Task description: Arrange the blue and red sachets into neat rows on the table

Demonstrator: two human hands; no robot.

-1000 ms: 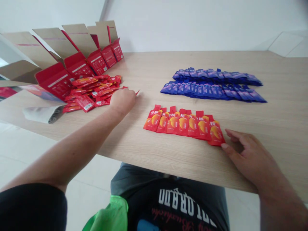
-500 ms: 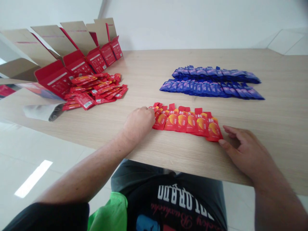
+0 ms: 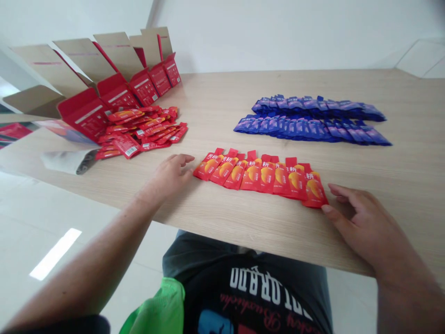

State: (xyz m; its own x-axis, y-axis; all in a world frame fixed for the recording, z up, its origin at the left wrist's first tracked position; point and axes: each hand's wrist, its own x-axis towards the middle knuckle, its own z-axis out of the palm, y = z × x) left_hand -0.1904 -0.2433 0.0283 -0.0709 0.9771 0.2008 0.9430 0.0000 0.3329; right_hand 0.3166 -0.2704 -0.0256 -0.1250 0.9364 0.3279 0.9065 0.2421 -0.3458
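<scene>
And here's the wooden table (image 3: 208,102), the biggest thing in view, running to a pale wall; along its left side stand the red boxes (image 3: 116,97), shoulder to shoulder with their brown flaps up, probably parked there to stay out of the hands' way; over on the far right, two rows of blue packets (image 3: 313,130), one behind the other, each packet lapping its neighbour, an overlap that seems meant to keep a long line compact; nearer the person, the row of red packets (image 3: 266,174), about eight of them, face up and fanned in the same manner, so most of each front shows; tucked against the boxes, the loose red pile (image 3: 149,132), packets at all angles, apparently within easy reach of the left side!

Now the hands; the right hand (image 3: 365,218) rests at the row's right end, fingers and thumb parted, holding nothing, its thumb at or just beside the rightmost packet (image 3: 315,190), as if to stop that end sliding; the left hand (image 3: 174,174) is loosely spread, nothing in its grasp, fingertips just beside the leftmost packet (image 3: 208,164); whether they touch it, I can't tell.
</scene>
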